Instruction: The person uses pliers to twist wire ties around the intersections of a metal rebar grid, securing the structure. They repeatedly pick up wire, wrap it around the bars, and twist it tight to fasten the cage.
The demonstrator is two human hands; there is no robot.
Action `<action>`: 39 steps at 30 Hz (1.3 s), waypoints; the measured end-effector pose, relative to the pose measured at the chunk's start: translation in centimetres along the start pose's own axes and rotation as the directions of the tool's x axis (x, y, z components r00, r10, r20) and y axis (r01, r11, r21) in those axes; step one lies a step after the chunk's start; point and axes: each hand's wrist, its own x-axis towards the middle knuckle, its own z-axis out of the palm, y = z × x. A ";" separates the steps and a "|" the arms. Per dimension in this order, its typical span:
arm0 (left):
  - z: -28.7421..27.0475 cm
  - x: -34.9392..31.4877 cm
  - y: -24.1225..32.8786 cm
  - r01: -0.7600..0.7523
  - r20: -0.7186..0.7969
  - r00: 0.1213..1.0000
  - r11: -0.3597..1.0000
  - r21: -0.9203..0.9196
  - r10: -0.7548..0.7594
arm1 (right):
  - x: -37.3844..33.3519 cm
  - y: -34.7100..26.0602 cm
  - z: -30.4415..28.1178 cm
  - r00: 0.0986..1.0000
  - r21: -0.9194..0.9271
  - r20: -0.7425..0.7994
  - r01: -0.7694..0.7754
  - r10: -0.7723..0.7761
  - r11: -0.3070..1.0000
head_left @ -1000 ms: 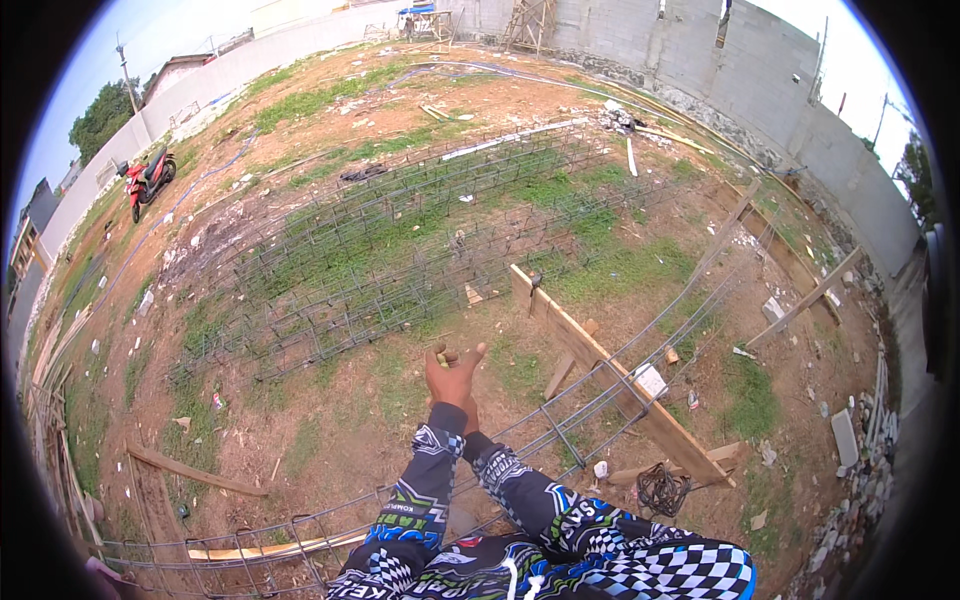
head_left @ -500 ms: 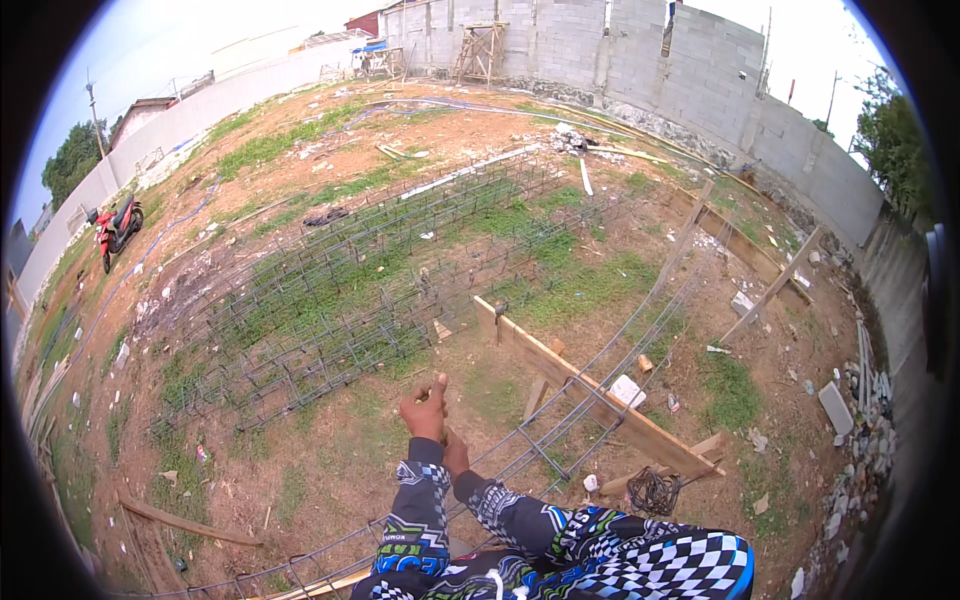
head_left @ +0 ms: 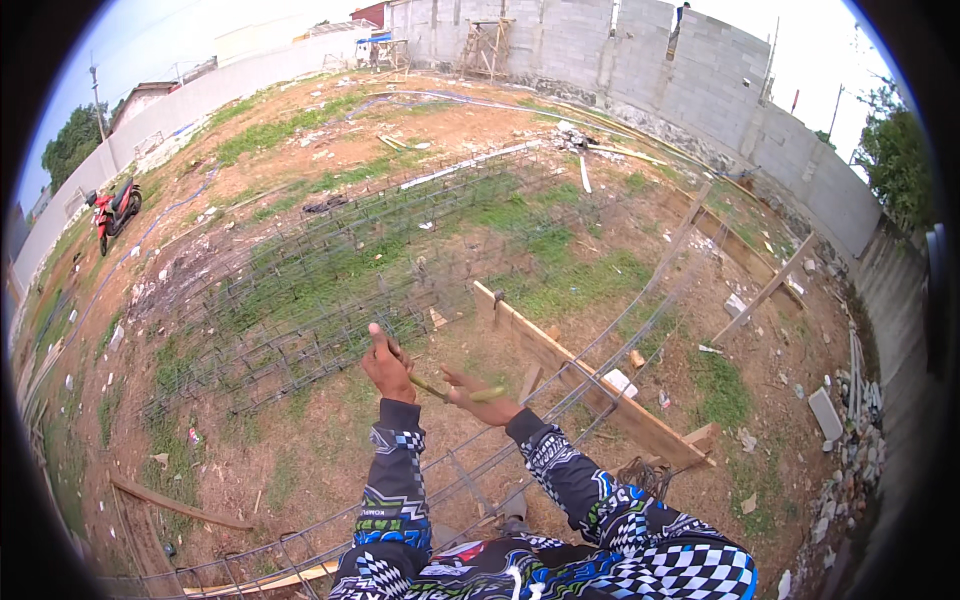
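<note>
In front of my body, my left hand (head_left: 388, 368) is raised with its thumb up and its fingers closed round one handle of a yellow-green tool that looks like pincers (head_left: 432, 388). To its right, my right hand (head_left: 480, 402) is on the other handle, which crosses its fingers; the handles are spread apart. Motion blurs the fingers and the tool's head cannot be made out. Below both hands a steel rebar cage (head_left: 480, 462) runs from lower left to upper right, crossing over a wooden plank (head_left: 590, 378) on edge.
Several more rebar cages (head_left: 330, 262) lie on the grass ahead. Farther right stand a second plank (head_left: 750, 258) and slanted wooden posts (head_left: 768, 287). Dark wire (head_left: 648, 478) lies beside the near plank. A red motorcycle (head_left: 117, 213) is parked left; a grey block wall (head_left: 700, 85) stands behind.
My hands were close together, the right one low behind the left wrist. Now they are apart: the left has moved left and up, the right up and rightward, and the yellow-green handles show.
</note>
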 end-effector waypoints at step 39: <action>-19.3 -35.2 -7.8 -0.181 0.085 0.962 0.370 0.911 0.261 | -21.7 11.2 1.3 0.856 -0.646 -0.478 -0.494 0.195 0.582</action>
